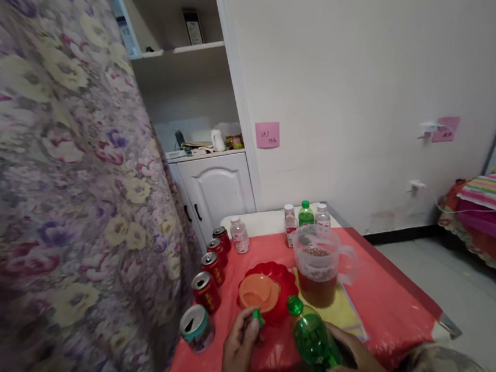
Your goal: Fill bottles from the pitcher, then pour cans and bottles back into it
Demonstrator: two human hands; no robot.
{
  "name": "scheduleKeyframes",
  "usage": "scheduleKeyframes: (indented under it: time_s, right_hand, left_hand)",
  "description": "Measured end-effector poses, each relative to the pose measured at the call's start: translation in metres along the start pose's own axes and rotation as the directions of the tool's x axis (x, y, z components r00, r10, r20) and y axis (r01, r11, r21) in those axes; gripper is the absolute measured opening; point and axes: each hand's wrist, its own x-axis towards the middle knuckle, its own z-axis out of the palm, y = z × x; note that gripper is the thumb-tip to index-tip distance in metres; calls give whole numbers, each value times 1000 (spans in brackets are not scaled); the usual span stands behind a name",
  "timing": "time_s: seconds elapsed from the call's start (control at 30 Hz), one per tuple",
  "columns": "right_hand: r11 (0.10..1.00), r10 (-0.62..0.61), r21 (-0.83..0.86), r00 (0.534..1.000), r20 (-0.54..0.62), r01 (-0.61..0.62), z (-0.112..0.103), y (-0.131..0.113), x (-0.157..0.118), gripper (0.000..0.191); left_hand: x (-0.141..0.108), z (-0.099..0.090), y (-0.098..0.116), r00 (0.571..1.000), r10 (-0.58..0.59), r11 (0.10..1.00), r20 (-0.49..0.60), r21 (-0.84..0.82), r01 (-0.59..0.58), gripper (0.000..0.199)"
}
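My left hand (242, 341) pinches a small green cap (258, 317) between thumb and fingers, in front of the red scalloped dish (281, 282). An orange lid (258, 292) rests on that dish. My right hand (354, 354) is wrapped round a green plastic bottle (313, 343), whose neck is uncapped and leans slightly left. Behind the bottle, a clear pitcher (319, 278) of brown liquid, its handle to the right, stands on a yellow cloth (352, 316).
Red cans (206, 295) line the table's left side, with a teal-rimmed can (197, 329) nearest me. A clear bottle (239, 236) stands behind them. At the back right are another green bottle (306, 214) and two clear bottles. A floral curtain (77, 196) hangs left.
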Motion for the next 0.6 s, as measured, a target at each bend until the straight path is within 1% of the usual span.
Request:
scheduleKeyframes:
  time_s: [0.1,0.2,0.3,0.43,0.53,0.6]
  right_hand:
    - [998,-37,-57,999,11,38,0,-5,0,94]
    - [986,-45,-162,999,-18,41,-2,-4,-2,88]
    - [963,-41,-268,998,-42,28,-5,6,-5,84]
    - [943,-45,-332,999,-26,34,-5,18,-5,80]
    - [935,-71,-351,997,-25,58,-3,18,-4,78]
    - [928,-82,-366,996,-22,68,-1,16,-4,77]
  left_hand:
    - [-4,19,24,990,40,997,135,59,-48,46]
    - [-8,30,38,974,56,990,220,118,-83,44]
    - [-12,32,45,959,83,963,270,227,-147,39]
    - [-17,30,53,933,134,881,333,391,-266,35]
    - [-21,29,60,917,147,814,371,481,-325,33]
    - [-22,29,64,911,139,785,387,519,-340,30]
